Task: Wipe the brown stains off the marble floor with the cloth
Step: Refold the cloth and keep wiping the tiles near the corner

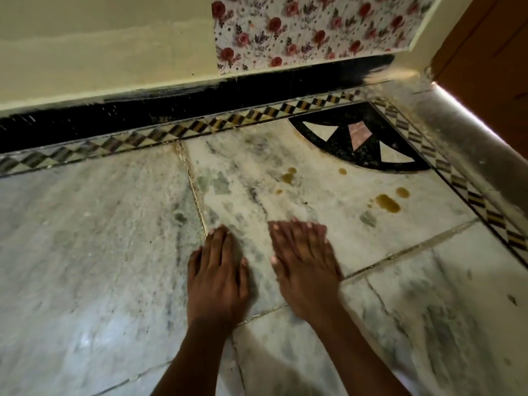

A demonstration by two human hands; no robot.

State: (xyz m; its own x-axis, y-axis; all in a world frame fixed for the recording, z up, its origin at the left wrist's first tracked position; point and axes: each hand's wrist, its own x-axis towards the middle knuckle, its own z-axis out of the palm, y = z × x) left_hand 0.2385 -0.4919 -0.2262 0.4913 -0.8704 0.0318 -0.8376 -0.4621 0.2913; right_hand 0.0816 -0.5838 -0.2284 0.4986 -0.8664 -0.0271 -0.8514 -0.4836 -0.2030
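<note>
Both hands lie palm-down on the white grey-veined marble floor (100,252) at lower centre of the frame. Left hand (217,278): fingers straight and held close together, holding nothing. Right hand (305,270): fingers straight, slightly fanned, blurred at the tips, holding nothing. The brown stains (387,202) sit as several small blots at centre right, apart from the right hand's fingertips, just below a black quarter-circle inlay with white and pink wedges (360,138). A chequered black-and-tan border strip (171,132) runs along a black skirting (200,98). Floral red-rose paper (314,27) covers the wall at upper centre. No legible writing.
</note>
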